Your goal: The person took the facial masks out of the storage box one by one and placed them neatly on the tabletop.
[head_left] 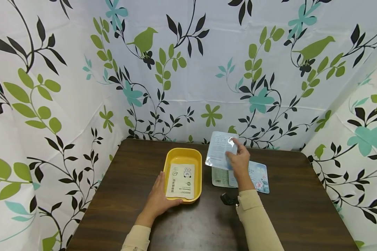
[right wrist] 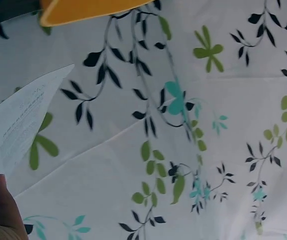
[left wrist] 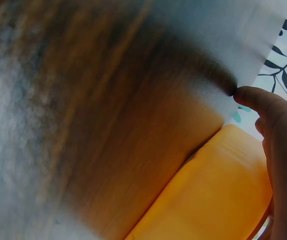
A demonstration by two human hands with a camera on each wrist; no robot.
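Observation:
In the head view, my left hand [head_left: 158, 199] rests against the near left corner of a yellow plastic tray [head_left: 199, 174]. Its fingers lie straight along the left wall, and the thumb reaches along the near rim. A cream packet [head_left: 180, 181] printed with a small cartoon figure and "ESSENTIAL OIL" lies inside. Right of the tray, my right hand [head_left: 241, 161] pinches a glossy pale blue packet [head_left: 219, 150] covered in fine print, thumb on its near face. The right wrist view shows this packet [right wrist: 18, 125] slightly bowed beside the thumb.
Under the raised packet, a pale green packet [head_left: 219, 177] with a barcode and a blue packet [head_left: 260, 176] with pink flowers overlap on the dark wooden table [head_left: 289, 209]. A leaf-and-bird patterned curtain [head_left: 188, 69] hangs behind the table and along both sides.

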